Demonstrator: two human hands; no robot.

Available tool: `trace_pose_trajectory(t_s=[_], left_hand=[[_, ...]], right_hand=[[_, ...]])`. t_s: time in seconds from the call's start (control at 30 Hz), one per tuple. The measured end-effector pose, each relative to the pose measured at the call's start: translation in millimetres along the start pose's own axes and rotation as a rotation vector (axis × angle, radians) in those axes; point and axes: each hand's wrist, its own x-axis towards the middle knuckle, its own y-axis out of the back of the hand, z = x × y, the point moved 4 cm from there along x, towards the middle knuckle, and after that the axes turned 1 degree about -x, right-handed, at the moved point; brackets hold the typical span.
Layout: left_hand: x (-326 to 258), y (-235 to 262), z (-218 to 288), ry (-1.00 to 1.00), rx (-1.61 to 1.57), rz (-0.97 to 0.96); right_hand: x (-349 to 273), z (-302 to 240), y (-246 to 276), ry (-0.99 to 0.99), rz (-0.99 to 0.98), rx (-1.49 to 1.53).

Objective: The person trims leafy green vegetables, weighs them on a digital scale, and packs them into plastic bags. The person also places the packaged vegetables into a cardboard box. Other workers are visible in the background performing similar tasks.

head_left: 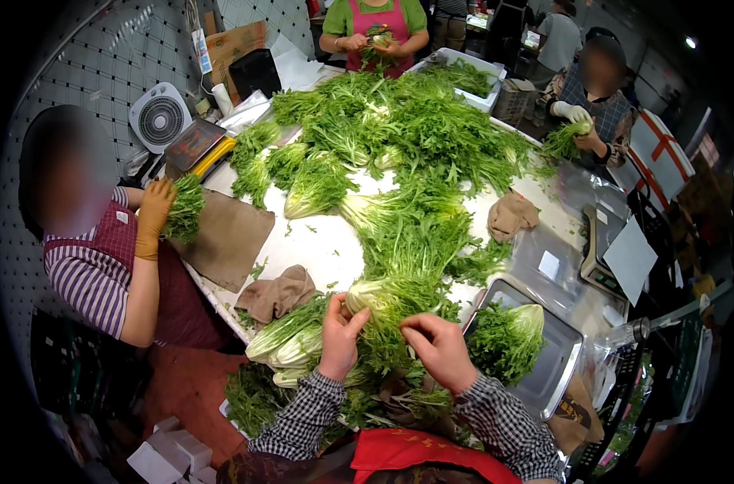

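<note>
My left hand [340, 339] is closed round the pale base of a head of curly endive [383, 300], its frilly green leaves spreading to the right. Just right of it my right hand [441, 348] has thumb and fingers pinched together by the leaves; anything between the fingertips is too small to make out. Several trimmed heads with white bases, an endive pile [290, 343], lie beside my left wrist. Another endive head [508, 343] rests on a metal tray [554, 391] to my right.
A large endive heap [415, 121] covers the table's far middle. Brown cloths [277, 294] [512, 216] lie on either side. Scales [196, 149] [605, 254] stand left and right. Three co-workers handle greens around the table. A white bin [484, 97] holds more greens.
</note>
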Motion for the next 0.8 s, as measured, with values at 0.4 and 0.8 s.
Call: trace_pose_trajectory(t_s=[0.4, 0.8], left_hand=[[-22.3, -15.0, -19.5, -0.121, 0.142, -0.065], [-29.8, -16.7, -29.5, -0.119, 0.11, -0.074]], right_hand=[[14.6, 29.1, -26.9, -0.131, 0.129, 0.235], [12.0, 6.8, -20.0, 0.258, 0.128, -0.239]])
